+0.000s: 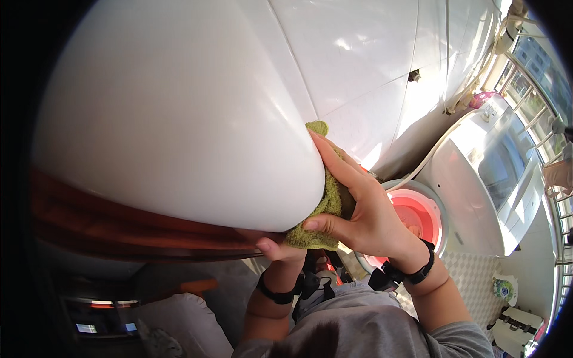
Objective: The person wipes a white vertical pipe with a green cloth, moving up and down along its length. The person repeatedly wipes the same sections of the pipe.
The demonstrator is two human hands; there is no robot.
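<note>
A large, glossy white housing [179,112] with a rounded end fills the upper left; I cannot tell what appliance it is. Along its lower side runs a shiny dark red panel [134,223]. My right hand [371,210] presses a green terry cloth [331,197] around the rounded end, its thumb on the cloth and its fingers spread up the side. Below that, my left hand [286,253] is at the cloth's lower edge, by the red panel. Only its thumb and heel show clearly; the other fingers are hidden.
A white washing machine [465,179] stands at right under a barred window [532,98]. Beside it, a pink basin [429,210] sits within a grey tub [443,223]. A pale hose [429,156] runs above them. Behind the housing is a white tiled wall [358,49]. A white case [519,331] lies lower right.
</note>
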